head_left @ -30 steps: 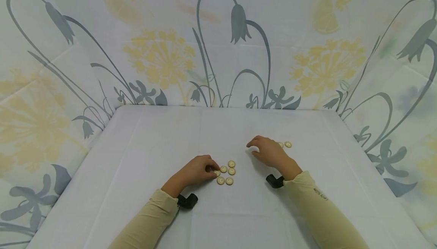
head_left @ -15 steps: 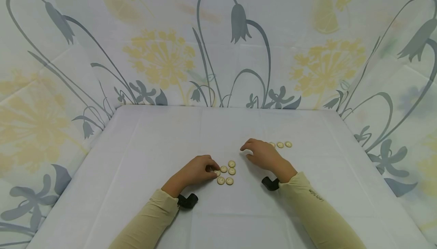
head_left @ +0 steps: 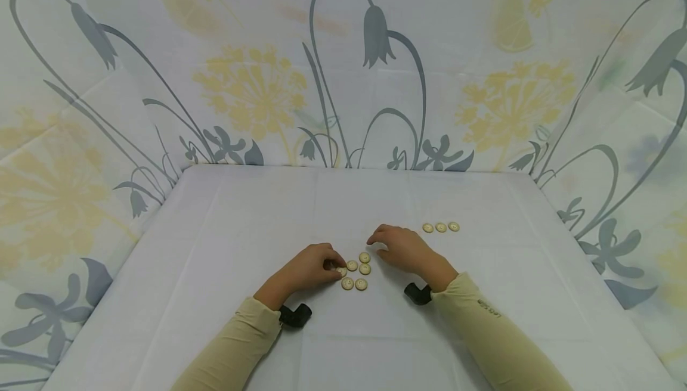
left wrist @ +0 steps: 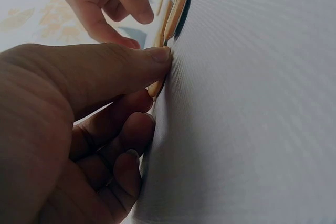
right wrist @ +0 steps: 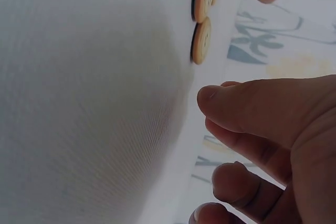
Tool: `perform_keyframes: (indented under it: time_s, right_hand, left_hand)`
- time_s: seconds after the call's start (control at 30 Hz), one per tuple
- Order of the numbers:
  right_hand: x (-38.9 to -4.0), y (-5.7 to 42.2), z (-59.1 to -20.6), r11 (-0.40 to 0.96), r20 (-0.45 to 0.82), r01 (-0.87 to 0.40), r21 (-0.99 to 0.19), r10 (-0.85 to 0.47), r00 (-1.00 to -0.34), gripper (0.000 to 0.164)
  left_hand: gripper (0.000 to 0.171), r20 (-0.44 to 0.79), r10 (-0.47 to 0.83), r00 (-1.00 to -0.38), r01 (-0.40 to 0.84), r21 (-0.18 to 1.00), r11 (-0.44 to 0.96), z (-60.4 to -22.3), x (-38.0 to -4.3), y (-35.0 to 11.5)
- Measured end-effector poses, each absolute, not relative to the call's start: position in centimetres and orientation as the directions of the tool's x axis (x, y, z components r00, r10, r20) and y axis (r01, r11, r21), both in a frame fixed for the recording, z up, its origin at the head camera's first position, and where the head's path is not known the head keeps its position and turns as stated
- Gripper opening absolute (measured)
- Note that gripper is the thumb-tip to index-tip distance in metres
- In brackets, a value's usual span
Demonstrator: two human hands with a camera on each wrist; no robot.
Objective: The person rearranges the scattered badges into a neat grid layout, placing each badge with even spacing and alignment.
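Several round cream-coloured buttons lie on the white cloth. In the head view my left hand is low at the left side of the cluster, its thumb and index finger pinching a button at the cloth. A free button lies just past those fingertips, and two more sit below it. My right hand hovers just right of the far button, holding nothing, its fingers loosely bent. In the right wrist view the thumb is a little apart from the nearest button.
A row of three buttons lies at the back right, beyond my right hand. Flower-printed fabric rises behind the white cloth and along both sides.
My right hand has moved left and toward me, away from the back-right row, which now shows three buttons, and closer to the cluster. The left hand has stayed in place.
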State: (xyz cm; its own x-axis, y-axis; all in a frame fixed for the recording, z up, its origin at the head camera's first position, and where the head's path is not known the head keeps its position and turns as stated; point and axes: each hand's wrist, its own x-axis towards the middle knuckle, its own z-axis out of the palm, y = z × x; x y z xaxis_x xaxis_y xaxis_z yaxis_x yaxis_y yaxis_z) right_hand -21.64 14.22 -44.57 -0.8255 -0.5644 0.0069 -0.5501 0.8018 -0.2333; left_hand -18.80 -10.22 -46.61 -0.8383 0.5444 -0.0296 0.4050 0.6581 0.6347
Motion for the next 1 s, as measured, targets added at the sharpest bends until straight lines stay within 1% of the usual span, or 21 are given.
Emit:
perform_keyframes:
  time_s: [0.33, 0.53, 1.0]
  right_hand:
    - [-21.2, 13.3, -44.8, 0.779, -0.022, -0.565, -0.271, -0.592, -0.806, 0.025]
    - [-21.0, 13.0, -44.8, 0.750, -0.020, -0.594, -0.289, -0.625, -0.780, 0.024]
    - [-20.9, 12.9, -44.8, 0.719, -0.013, -0.657, -0.228, -0.677, -0.736, 0.019]
  left_hand:
    - [0.018, -0.035, 0.548, -0.836, 0.402, 0.642, 0.653, -46.3, -18.6, -10.2]
    - [0.018, -0.031, 0.549, -0.835, 0.410, 0.631, 0.658, -46.4, -18.7, -10.2]
    - [0.019, -0.039, 0.551, -0.833, 0.404, 0.638, 0.655, -46.3, -18.7, -10.2]
